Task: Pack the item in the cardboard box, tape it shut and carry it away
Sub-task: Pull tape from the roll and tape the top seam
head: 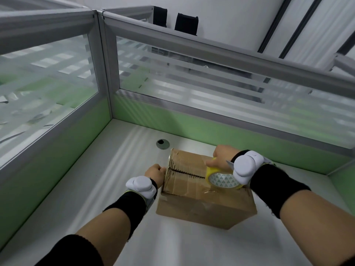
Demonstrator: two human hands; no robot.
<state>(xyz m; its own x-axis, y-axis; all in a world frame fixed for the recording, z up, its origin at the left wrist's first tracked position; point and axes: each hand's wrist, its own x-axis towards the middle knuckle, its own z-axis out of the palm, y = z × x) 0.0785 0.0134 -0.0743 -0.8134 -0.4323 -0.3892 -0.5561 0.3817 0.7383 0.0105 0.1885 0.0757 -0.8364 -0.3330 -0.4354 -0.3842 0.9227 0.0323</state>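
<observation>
Currently the cardboard box (194,200) is sitting on the white desk (115,189), flaps folded down and centre seam showing. The right hand (222,156) is gripping a yellow tape roll (221,179), which is resting upright on the box's top at the right end of the seam. The left hand (154,172) is lying against the box's left end at the seam, fingers curled; whether they are pinching anything cannot be determined. A round cable grommet (162,144) is lying just beyond the box's far corner.
</observation>
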